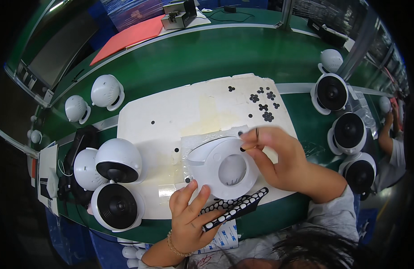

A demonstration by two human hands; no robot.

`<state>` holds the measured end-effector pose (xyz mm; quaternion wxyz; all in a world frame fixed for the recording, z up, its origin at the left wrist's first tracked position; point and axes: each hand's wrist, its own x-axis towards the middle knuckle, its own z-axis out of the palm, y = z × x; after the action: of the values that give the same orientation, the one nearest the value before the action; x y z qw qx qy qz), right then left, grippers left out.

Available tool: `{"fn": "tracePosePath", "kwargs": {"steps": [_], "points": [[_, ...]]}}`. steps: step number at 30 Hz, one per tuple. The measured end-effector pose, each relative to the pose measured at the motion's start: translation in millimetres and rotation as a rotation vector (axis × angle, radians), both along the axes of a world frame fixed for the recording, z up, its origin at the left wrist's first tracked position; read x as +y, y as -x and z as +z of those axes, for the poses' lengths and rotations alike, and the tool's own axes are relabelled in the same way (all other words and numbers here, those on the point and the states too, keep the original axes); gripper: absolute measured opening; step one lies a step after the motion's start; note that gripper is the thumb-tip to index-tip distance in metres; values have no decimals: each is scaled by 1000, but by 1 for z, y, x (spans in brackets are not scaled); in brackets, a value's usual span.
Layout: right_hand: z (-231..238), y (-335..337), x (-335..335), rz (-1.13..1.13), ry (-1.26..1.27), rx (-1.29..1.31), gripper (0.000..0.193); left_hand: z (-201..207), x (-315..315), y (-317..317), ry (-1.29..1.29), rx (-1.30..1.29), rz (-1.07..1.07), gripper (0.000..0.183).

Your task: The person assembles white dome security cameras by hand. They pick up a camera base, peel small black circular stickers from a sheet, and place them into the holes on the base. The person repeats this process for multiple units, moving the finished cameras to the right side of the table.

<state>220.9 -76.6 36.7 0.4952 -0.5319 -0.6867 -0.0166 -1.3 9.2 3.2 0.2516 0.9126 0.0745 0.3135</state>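
Observation:
A white rounded device lies with its ring-shaped base [212, 172] facing up on a clear bubble-wrap sheet [187, 148]. My right hand [283, 159] pinches a small black round pad [243, 149] at the ring's upper right edge; whether the pad touches the ring I cannot tell. Another black dot [240, 133] shows by the same fingers. Below the ring, my left hand [186, 219] grips a folded black sheet [239, 209] covered in white circles, while its raised fingertips reach the lower left side of the device.
Loose black pads [268, 116] cluster on the white board [148, 105]. White ball-shaped cameras with black fronts stand at the left [119, 204] and right [331, 92]. A red sheet [130, 38] and metal box [179, 15] lie at the back. Another person's arm [386, 134] shows far right.

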Motion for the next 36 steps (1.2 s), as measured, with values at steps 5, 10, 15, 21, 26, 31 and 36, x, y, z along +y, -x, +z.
{"fn": "tracePosePath", "kwargs": {"steps": [5, 10, 15, 21, 26, 31, 36], "points": [[19, 6, 2, -146, -69, -273, 49, -1, -2, 1, -27, 11, 22, 24], [16, 16, 19, 76, 138, 262, 46, 1, -2, -1, -21, 6, 20, 23], [15, 22, 30, 111, 202, 257, 46, 4, -2, 0, 16, 32, 17, 23], [17, 22, 30, 158, 241, 350, 46, 2, -3, 1, 20, 31, 30, 22], [15, 21, 30, 161, 207, 287, 44, 2, -2, 1, 27, 30, 20, 22], [8, 21, 29, 143, 171, 282, 43, 3, -3, 1, 27, 35, 15, 22], [26, 20, 14, -64, 131, -231, 39, 2, -2, 0, 0, 36, 28, 22]]}}
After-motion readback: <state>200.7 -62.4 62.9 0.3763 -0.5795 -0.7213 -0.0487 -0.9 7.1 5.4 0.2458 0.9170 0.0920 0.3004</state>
